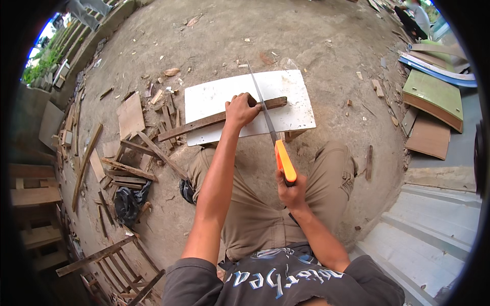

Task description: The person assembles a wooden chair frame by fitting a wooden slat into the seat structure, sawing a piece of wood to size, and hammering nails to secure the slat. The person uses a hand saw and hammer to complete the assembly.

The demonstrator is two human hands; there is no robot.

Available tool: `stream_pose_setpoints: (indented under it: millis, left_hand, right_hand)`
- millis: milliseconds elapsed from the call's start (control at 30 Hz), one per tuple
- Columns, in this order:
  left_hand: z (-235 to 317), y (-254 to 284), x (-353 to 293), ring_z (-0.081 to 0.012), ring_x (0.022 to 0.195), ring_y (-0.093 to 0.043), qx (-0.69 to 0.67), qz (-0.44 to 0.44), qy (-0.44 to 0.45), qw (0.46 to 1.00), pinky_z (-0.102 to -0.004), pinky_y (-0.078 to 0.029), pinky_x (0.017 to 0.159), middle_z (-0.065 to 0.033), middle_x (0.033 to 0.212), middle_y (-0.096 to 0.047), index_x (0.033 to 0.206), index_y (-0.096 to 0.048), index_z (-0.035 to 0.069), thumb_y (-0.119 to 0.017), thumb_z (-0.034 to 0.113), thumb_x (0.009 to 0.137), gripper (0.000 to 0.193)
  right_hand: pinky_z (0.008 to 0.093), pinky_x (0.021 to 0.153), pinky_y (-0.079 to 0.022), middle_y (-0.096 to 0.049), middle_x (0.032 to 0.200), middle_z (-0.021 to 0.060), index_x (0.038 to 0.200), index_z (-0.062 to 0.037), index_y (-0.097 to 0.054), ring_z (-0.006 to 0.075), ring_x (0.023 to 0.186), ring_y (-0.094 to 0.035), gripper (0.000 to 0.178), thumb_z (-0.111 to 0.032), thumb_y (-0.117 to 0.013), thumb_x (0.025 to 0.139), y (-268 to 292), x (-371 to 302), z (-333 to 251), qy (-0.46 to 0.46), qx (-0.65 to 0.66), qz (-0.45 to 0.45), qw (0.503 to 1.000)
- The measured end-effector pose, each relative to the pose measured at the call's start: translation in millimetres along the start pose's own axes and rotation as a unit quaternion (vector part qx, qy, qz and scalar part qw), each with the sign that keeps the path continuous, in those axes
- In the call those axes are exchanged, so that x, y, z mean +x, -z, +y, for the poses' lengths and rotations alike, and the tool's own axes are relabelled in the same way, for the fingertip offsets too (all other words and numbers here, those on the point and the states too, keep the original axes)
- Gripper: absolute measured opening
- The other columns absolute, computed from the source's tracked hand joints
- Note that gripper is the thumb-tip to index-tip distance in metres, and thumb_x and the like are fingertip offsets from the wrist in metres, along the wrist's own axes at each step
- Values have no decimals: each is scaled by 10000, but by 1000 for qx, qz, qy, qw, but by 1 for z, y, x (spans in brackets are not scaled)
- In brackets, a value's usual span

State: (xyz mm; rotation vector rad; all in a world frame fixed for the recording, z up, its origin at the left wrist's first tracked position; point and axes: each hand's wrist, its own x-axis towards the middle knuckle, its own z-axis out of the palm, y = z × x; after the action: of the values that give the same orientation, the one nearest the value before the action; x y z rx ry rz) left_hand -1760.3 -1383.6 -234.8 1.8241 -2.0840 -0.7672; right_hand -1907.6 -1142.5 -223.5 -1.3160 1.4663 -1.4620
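My left hand [242, 109] is closed around a dark, weathered wooden strip [199, 124], pressing it onto a low white-topped bench [212, 97]. The strip lies at a slant, its left end jutting past the board's edge. In my right hand [292, 189] is a hand saw [284, 159] with an orange and black handle. Its narrow blade crosses the strip just right of my left fingers and points away from me. Whether the teeth have cut into the wood cannot be made out.
Scrap wood [127, 173] and a black plastic bag [131, 201] litter the ground at left. A slatted wooden frame [120, 268] lies at lower left. Stacked panels [434, 99] stand at right, above pale corrugated sheeting [421, 237]. Another person [418, 20] is at far right.
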Motion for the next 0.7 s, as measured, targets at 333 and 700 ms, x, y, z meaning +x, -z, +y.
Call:
stream_pose_setpoints:
  millis: [333, 700]
  left_hand:
    - [-6, -5, -1, -289, 1111, -570, 20, 27, -9, 999, -467, -364, 971, -106, 1087, -660, 983, -658, 46, -671, 414, 780, 421]
    - [-4, -13, -1, -313, 1115, -575, 23, 43, -40, 998, -507, -380, 961, -115, 1070, -665, 1021, -640, 54, -698, 419, 807, 428]
  right_hand:
    - [286, 515, -430, -581, 619, 65, 896, 7, -640, 119, 527, -524, 220, -191, -733, 910, 0, -15, -17, -7, -38, 1, 999]
    - [297, 513, -402, -539, 626, 38, 904, 11, -618, 99, 547, -453, 255, -222, -721, 928, 6, -22, -18, -49, 8, -1, 999]
